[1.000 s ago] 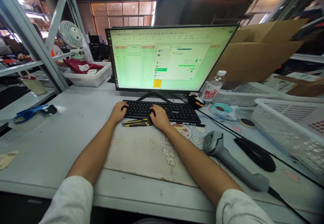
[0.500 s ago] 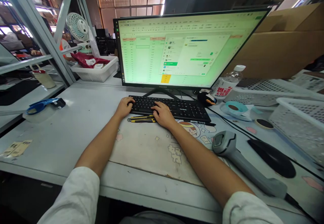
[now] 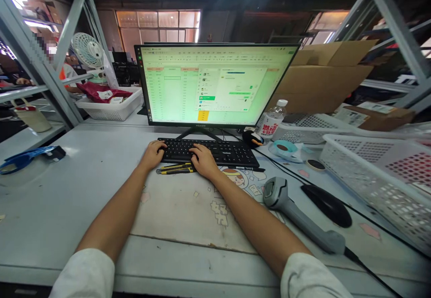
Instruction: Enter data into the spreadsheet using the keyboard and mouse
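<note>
Two hands rest on a black keyboard (image 3: 215, 151) at the middle of a grey table (image 3: 67, 186), and everything else spreads out to either side. Far left, a blue tape dispenser (image 3: 23, 159) lies on the table near its edge, below a cream bag (image 3: 30, 116) on the shelf behind. Further in stands a white fan (image 3: 88, 50), with a white basket (image 3: 109, 107) of red packets just below it.

Next comes the left hand (image 3: 153, 153) — fingers loosely curled, tips on the keyboard's left end, holding nothing. A yellow-and-black box cutter (image 3: 175, 168) lies along the keyboard's near edge, between the two wrists. The right hand (image 3: 203, 161) sits on the keys left of centre, fingers bent and spread, also gripping nothing.

Behind the keyboard a monitor (image 3: 215, 85) glows pale green with a spreadsheet (a smaller window is open over it). A worn desk mat (image 3: 188, 212) with cartoon print lies under both forearms.

To the right, a grey barcode scanner (image 3: 296, 215) lies flat near the right forearm, a black mouse (image 3: 326, 199) just beyond it. A water bottle (image 3: 272, 120) stands by the monitor's right corner, a roll of teal tape (image 3: 286, 147) near it — then a white mesh basket (image 3: 377, 177) at the far right, cardboard boxes (image 3: 323, 78) behind.
</note>
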### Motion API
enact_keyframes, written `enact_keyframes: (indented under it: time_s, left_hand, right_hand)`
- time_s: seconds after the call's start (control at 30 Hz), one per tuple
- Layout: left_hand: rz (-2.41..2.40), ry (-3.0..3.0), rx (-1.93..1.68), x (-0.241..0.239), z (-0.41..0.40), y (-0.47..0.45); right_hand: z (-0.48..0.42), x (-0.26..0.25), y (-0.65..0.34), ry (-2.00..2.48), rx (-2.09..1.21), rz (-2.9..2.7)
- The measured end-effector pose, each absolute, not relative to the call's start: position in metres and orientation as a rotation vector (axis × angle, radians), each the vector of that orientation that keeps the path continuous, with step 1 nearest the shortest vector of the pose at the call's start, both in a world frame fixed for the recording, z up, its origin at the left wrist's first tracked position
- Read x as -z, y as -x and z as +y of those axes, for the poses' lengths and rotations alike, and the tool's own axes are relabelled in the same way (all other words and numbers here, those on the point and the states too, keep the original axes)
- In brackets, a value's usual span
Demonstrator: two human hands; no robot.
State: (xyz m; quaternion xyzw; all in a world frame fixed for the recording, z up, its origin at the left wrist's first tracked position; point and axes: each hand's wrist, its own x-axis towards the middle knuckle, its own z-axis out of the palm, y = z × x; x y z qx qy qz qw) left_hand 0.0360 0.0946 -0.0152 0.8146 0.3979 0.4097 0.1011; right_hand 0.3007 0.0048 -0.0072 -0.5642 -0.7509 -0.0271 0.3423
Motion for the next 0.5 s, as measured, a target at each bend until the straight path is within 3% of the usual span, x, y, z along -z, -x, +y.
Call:
enact_keyframes:
  time_s: [0.5]
  left_hand:
    - [1.185,-2.383,-1.194,0.0134,0.0911,-0.0358]
  right_hand:
    - [0.0038,0.0072,-0.3001,1.484,0.067,-1.935]
